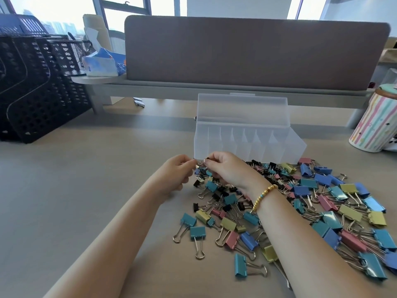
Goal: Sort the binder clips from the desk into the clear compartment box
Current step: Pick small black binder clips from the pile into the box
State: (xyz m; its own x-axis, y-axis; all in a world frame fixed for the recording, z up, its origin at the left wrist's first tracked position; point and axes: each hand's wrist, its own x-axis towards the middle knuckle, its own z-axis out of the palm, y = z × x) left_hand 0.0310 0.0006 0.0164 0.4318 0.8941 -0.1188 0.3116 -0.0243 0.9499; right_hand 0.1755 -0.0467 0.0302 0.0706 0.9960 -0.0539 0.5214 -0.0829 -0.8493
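Note:
A clear compartment box (249, 145) stands open on the desk, lid tipped back, its several narrow compartments holding nothing I can make out. In front of it lies a wide pile of binder clips (300, 203) in teal, blue, pink, yellow and black, large and small. My left hand (175, 175) and my right hand (227, 168) meet just below the box's front left corner. Between their fingertips they pinch a small black binder clip (203, 163) with silver handles. A beaded bracelet sits on my right wrist.
Black mesh file racks (32, 87) and a mesh pen holder stand at the left. A grey desk divider (253, 52) runs behind the box on a low shelf. A striped cup (373, 123) stands at the right edge. A tissue pack (103, 63) lies on the shelf.

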